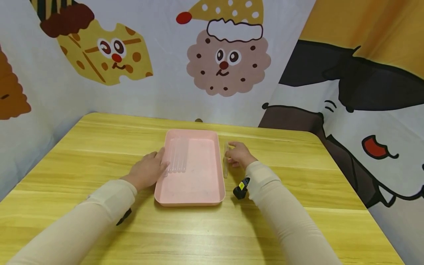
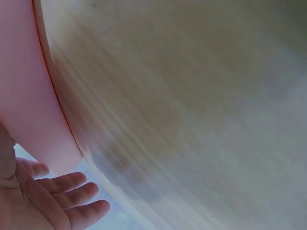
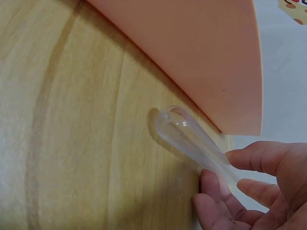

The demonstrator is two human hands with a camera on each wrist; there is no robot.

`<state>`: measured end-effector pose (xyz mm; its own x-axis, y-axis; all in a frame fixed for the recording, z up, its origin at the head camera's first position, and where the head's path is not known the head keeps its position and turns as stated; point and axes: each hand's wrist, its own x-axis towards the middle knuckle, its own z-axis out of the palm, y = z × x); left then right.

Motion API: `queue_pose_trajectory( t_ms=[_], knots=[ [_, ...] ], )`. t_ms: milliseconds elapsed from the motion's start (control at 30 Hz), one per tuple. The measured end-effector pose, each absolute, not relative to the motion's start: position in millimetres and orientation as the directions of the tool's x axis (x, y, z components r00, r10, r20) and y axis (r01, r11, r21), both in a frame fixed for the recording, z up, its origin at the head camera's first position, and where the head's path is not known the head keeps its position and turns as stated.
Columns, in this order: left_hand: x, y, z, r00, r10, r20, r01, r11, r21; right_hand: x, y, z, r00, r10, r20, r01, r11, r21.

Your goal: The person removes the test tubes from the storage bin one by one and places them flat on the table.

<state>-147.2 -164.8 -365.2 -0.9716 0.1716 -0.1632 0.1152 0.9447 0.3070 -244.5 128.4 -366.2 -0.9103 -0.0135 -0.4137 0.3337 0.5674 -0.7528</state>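
Observation:
A pink rectangular tray (image 1: pixel 198 187) lies on the table. Inside, along its left side, several clear test tubes (image 1: pixel 179 158) lie parallel, rounded ends toward me. My left hand (image 1: pixel 147 171) rests at the tray's left rim, with fingertips reaching over the edge; in the left wrist view its other fingers (image 2: pixel 74 199) extend loosely beside the tray's outer wall. Just outside the tray's right wall, my right hand (image 1: pixel 240 154) pinches another clear test tube (image 3: pixel 187 136) between thumb and fingers. The tube's rounded end points toward me, close over the tabletop.
The wood-grain table (image 1: pixel 298 184) extends on both sides of the tray. A printed cloth (image 1: pixel 159 99) hangs behind its far edge. A black wrist camera (image 1: pixel 241 188) sits under the right cuff.

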Motion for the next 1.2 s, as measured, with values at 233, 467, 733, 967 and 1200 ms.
queue_pose_trajectory(
  t_ms=[233,467,733,967,1200],
  knots=[
    [-148,-165,-366,-0.971,0.176,-0.160,0.119,0.943,0.312,-244,128,-365,-0.913,-0.012,-0.407,0.321,0.594,-0.737],
    [-147,-166,-366,-0.971,0.176,-0.161,0.121,0.945,0.305,-244,128,-364,-0.910,-0.015,-0.414,0.324,0.597,-0.734],
    [-146,-165,-365,-0.971,0.171,-0.165,0.112,0.942,0.317,-242,130,-363,-0.905,-0.031,-0.424,0.327,0.586,-0.742],
    [-145,-164,-363,-0.972,0.171,-0.161,0.111,0.939,0.325,-242,133,-365,-0.908,-0.036,-0.417,0.322,0.576,-0.751],
    [-144,-164,-363,-0.973,0.168,-0.158,0.107,0.935,0.339,-241,138,-369,-0.914,-0.041,-0.405,0.319,0.546,-0.775]
  ],
)
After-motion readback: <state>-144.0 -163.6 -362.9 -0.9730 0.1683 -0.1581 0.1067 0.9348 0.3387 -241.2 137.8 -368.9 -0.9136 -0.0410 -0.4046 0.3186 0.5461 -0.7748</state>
